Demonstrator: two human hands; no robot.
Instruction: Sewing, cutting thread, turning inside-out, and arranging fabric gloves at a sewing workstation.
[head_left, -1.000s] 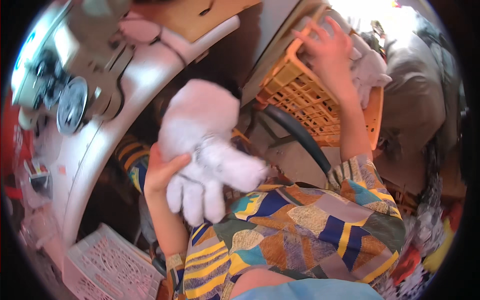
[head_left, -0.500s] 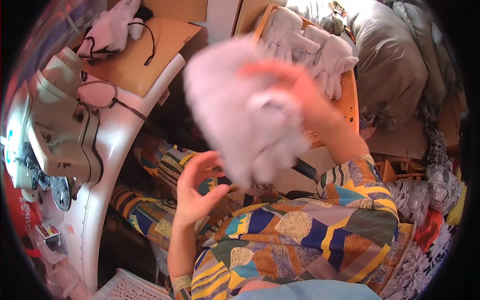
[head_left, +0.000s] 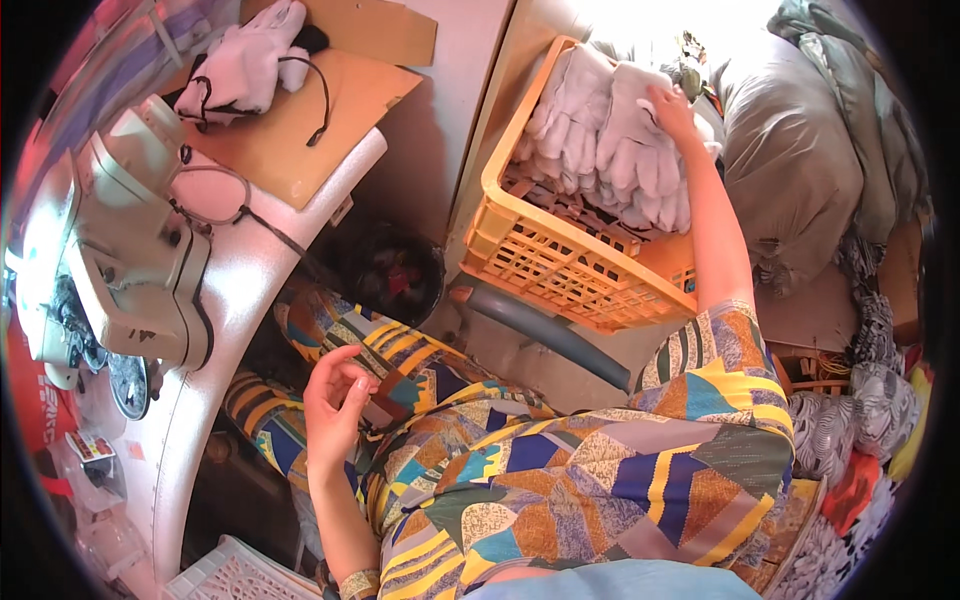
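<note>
A stack of pale white knit gloves (head_left: 635,150) fills the upper part of an orange plastic crate (head_left: 560,270), fingers hanging toward me. My right hand (head_left: 676,115) reaches into the crate at the far right and has its fingers closed on the cuff end of the top gloves. Over my lap, my left hand (head_left: 338,395) hovers with fingers loosely bent and thumb apart; nothing shows in it.
At left, a cream sewing machine (head_left: 140,260) stands on a pale curved table (head_left: 230,290). White fabric pieces (head_left: 245,70) lie on cardboard (head_left: 300,130) behind it. A dark bin (head_left: 395,275) and a grey curved bar (head_left: 550,335) are near the crate. Grey sacks (head_left: 800,140) stand right.
My right hand has carried the white gloves from in front of me to the crate and laid them on the stack. My left hand has moved slightly left and down, fingers more bent.
</note>
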